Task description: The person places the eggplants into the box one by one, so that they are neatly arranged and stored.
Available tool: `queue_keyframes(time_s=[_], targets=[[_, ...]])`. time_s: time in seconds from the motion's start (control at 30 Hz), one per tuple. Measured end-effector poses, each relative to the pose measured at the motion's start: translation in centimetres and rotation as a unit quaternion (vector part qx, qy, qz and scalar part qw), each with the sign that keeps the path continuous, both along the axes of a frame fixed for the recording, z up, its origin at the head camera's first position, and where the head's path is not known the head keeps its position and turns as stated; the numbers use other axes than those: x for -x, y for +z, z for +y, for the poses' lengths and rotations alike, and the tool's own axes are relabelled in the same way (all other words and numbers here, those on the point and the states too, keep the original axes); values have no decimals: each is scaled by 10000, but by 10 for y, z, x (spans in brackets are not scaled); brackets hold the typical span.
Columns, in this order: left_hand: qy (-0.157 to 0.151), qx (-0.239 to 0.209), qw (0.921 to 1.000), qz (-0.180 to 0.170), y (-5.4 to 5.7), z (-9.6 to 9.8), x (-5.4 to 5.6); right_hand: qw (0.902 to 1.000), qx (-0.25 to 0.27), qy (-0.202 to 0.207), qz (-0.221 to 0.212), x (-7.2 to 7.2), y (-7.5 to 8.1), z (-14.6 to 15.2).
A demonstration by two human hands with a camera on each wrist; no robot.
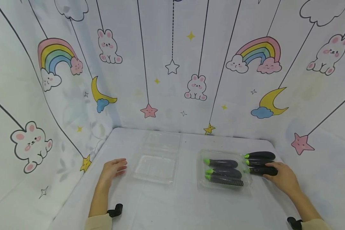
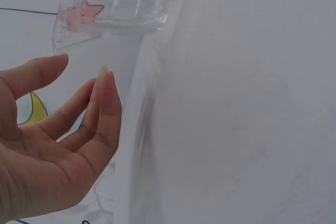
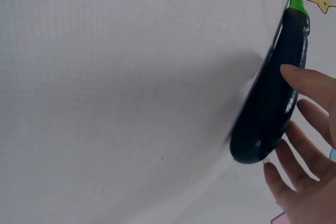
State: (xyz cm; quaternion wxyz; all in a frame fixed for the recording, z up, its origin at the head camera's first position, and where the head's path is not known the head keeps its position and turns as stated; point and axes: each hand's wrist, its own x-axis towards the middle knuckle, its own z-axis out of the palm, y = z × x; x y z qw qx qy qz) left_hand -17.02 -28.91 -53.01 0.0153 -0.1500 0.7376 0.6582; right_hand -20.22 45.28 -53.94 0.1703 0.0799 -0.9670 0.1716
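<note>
At the right, my right hand (image 1: 283,179) holds the nearest of three dark eggplants with green stem ends, its thumb on the near side. That eggplant (image 3: 275,82) fills the right wrist view beside my fingers, which curve at its rounded end. Behind it are the middle eggplant (image 1: 260,162) and the far eggplant (image 1: 261,155). My left hand (image 1: 110,169) holds nothing, with fingers loosely bent, left of an opened clear plastic box (image 1: 153,182). In the left wrist view, part of that clear box (image 2: 115,24) shows beyond the fingertips.
Between the hands, right of centre, a clear plastic tray (image 1: 201,183) contains three more eggplants lying side by side. A white cloth covers the table (image 1: 184,210). Patterned curtains (image 1: 172,95) with rabbits, stars and rainbows enclose its back and sides.
</note>
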Motion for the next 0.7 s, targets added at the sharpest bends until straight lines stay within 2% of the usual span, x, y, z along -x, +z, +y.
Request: queue_keyframes(time_s=[0.27,0.7], targets=[[-124,-219,9997,-13,-10,0,4,9999,-118,-46,-41,1,-3,2],[-557,-1199,9912,1,-18,0,7,9993,-246,-101,-257,5,-8,6]])
